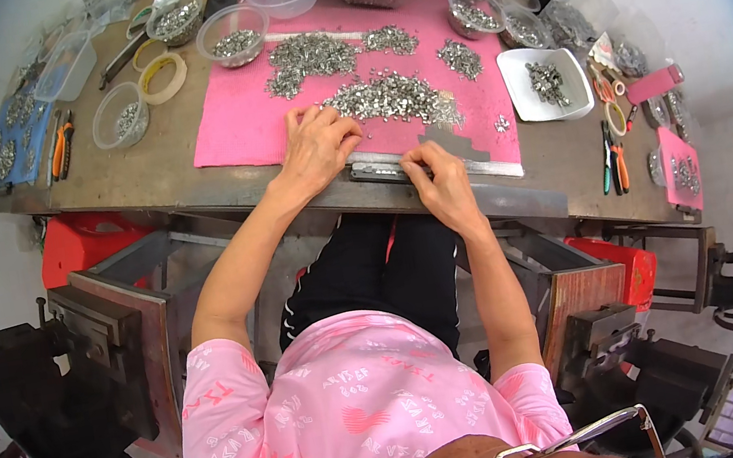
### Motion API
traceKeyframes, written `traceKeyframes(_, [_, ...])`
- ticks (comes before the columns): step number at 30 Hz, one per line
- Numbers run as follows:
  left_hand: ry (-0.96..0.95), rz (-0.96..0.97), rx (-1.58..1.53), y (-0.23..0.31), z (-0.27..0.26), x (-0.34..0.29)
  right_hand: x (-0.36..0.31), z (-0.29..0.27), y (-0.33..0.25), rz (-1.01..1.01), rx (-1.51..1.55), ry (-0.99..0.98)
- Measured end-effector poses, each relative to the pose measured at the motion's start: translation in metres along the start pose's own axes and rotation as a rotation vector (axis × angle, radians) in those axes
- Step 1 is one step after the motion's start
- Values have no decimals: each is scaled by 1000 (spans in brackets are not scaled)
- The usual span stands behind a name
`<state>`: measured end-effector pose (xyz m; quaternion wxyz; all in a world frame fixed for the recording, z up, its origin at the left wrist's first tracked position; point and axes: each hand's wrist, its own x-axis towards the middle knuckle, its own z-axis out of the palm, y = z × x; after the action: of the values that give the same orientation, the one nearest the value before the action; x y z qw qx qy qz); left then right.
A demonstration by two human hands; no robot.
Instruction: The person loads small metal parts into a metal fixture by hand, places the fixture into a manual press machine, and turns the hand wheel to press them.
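Metal pieces point(385, 98) heaped on the pink mat point(237, 111) seem mostly left to do, any finished ones indistinct, while our left hand point(321, 148) half-curls beside them, our right hand point(438, 180) bunches at the dark bar point(375, 173), both holds unclear.

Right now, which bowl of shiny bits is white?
The square white bowl at the pink mat's right edge, out to the right of the right hand. The other bowls of bits look see-through.
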<state>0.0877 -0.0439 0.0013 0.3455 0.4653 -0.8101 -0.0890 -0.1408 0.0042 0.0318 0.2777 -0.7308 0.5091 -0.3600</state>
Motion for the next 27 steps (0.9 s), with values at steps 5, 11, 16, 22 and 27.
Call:
traceKeyframes(5, [1,48,24,-1,5,1,-9,5,5,-114,-4,59])
traceKeyframes(11, [-27,15,27,2,2,1,-10,13,10,-155,-63,109])
traceKeyframes(16, [-22,16,27,0,-1,-3,-10,12,8,-179,-81,103])
traceKeyframes(22, [14,43,28,2,-3,-5,13,2,1,-105,-113,0])
traceKeyframes(27, [-11,60,78,3,-2,-3,52,34,17,-223,-202,-3])
